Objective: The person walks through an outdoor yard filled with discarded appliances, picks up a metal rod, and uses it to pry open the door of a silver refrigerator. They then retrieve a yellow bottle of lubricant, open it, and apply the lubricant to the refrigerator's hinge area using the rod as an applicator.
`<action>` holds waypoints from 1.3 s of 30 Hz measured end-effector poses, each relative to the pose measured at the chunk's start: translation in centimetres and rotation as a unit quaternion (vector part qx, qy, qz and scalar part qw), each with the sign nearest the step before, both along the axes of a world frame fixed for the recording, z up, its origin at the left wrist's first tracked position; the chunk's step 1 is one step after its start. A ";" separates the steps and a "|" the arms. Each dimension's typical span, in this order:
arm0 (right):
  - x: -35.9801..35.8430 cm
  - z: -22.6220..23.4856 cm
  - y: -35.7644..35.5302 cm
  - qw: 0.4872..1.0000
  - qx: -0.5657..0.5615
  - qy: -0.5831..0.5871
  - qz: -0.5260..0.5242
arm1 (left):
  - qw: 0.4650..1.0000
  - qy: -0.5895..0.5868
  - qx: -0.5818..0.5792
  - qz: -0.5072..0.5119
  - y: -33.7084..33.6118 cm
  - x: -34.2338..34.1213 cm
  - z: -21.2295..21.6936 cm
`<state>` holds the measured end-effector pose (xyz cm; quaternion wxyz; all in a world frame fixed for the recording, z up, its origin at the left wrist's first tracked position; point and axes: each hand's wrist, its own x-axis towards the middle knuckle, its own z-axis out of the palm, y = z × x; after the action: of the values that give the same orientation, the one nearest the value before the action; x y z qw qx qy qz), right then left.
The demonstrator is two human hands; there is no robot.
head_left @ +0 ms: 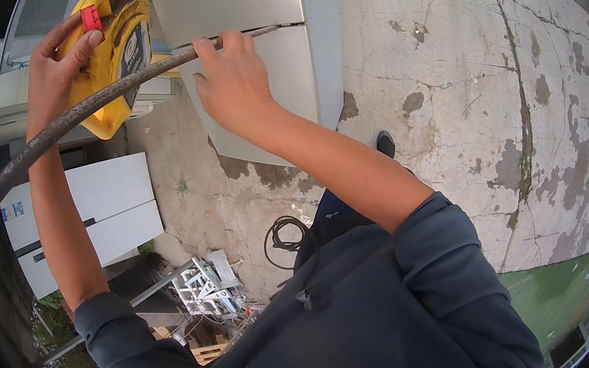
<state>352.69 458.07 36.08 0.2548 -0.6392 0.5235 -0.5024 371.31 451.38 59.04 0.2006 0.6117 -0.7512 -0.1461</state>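
Note:
My left hand (57,63) holds a yellow plastic jug (115,49) by its handle, with a small red cap (92,17) pinched between thumb and fingers. The jug's open neck points up. My right hand (230,79) grips one end of a dark, dirty hose (72,117) against the edge of a grey metal appliance panel (258,8). The hose curves down and left across my left forearm, its far end hanging free at the lower left.
White appliance cabinets (107,196) lie on the cracked concrete ground (458,71). A beige air-conditioner unit (29,22) sits at the upper left. A coiled black cable (286,233), metal scrap (203,287) and a wooden pallet (209,351) lie below. Green painted floor (555,293) shows at right.

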 end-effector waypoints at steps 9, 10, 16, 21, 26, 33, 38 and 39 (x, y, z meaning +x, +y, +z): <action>-0.2 0.4 1.6 0.991 0.103 -0.024 0.079 | 0.967 -0.074 -0.006 -0.245 -7.7 -8.9 -1.5; -0.1 0.4 2.0 0.991 0.106 -0.025 0.076 | 0.963 -0.058 0.004 -0.265 -7.6 -9.4 -2.3; 1.5 0.5 3.0 0.989 0.136 -0.029 0.042 | 0.905 -0.070 -0.001 -0.420 -4.8 -11.2 -5.1; 3.4 0.3 3.8 0.989 0.138 -0.048 0.004 | 0.863 -0.078 -0.105 -0.489 -2.1 -14.5 -5.5; 3.9 0.2 3.7 0.988 0.145 -0.047 -0.014 | 0.840 0.004 -0.047 -0.541 -0.7 -18.4 -4.6; 4.4 0.2 4.0 0.987 0.139 -0.071 -0.034 | 0.793 -0.080 -0.086 -0.597 0.8 -17.5 -6.5; 4.4 0.5 4.1 0.986 0.128 -0.097 -0.044 | 0.823 -0.064 0.085 -0.558 0.5 -18.1 -7.8; 4.3 0.5 4.1 0.985 0.139 -0.090 -0.042 | 0.826 -0.077 0.090 -0.551 0.3 -18.4 -8.0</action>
<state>357.02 462.12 36.60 0.3652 -0.5273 0.5897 -0.4907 352.95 451.71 51.06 -0.0282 0.1204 -0.9599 -0.2515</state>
